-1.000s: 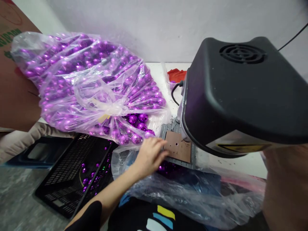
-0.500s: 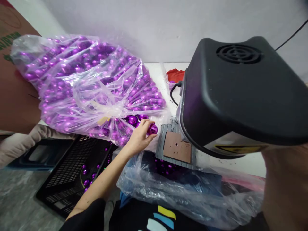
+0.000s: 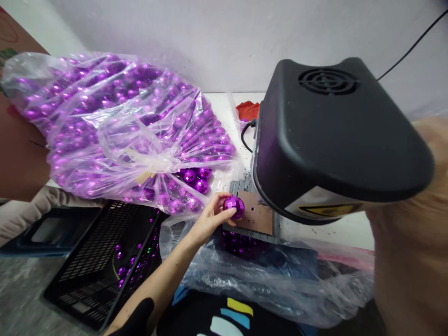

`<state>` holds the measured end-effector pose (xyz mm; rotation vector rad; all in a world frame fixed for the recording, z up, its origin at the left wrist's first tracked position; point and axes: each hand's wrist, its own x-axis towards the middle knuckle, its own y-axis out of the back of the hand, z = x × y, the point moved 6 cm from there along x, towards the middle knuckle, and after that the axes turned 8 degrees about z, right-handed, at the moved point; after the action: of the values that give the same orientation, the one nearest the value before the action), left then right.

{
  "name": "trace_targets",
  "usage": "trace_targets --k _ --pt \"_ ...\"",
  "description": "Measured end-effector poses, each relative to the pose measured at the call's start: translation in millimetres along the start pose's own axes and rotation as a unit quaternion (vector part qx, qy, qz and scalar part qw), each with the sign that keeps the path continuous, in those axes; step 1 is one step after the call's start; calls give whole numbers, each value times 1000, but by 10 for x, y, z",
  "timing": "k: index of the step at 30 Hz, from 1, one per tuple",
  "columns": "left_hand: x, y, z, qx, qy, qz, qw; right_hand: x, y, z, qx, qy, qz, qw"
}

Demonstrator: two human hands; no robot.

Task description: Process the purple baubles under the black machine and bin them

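My left hand (image 3: 212, 215) pinches a shiny purple faceted ball (image 3: 234, 206) between thumb and fingers. The ball is over the left side of a brown square board (image 3: 257, 218), which has a small hole in it and lies on a grey grooved metal plate (image 3: 235, 189). Just right of the plate looms a black machine housing (image 3: 336, 135) with a round vent on top and a yellow warning label. My right arm (image 3: 406, 261) rises blurred at the right edge; its hand is hidden or too blurred to read.
A large clear bag (image 3: 140, 116) packed with purple balls lies on the left, tied in front. Below it stands a black plastic crate (image 3: 87, 261) with some purple balls inside. Clear plastic sheeting (image 3: 266, 275) drapes along the front. A brown carton (image 3: 24, 154) is far left.
My left hand has carried the purple ball right and down, from beside the bag to over the board. The view has shifted slightly.
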<state>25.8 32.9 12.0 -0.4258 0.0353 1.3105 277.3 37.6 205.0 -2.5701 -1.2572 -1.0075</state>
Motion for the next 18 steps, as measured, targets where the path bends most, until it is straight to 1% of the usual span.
trace_targets --k 3,5,7,9,11,14,16,18 --pt "-2 -7 -52 2 31 -16 999 30 3 -49 30 -1 26 999" --pt "23 4 -78 -13 32 -18 999 41 -8 -58 25 4 26 999" --pt "59 19 -103 -23 29 -8 999 45 -16 -72 22 13 21 999" --pt "95 27 -129 -3 29 6 1000 43 -21 -87 18 20 14 1000" --pt "127 28 -145 51 27 24 998 38 -20 -88 16 16 11 1000" --pt "166 7 -108 134 -17 41 990 29 -16 -68 28 -3 11 1000" --pt "183 -40 -71 161 -61 22 985 24 -12 -53 28 -12 17 999" --pt "193 -85 -66 175 -84 -10 981 19 -13 -42 32 -20 20 999"
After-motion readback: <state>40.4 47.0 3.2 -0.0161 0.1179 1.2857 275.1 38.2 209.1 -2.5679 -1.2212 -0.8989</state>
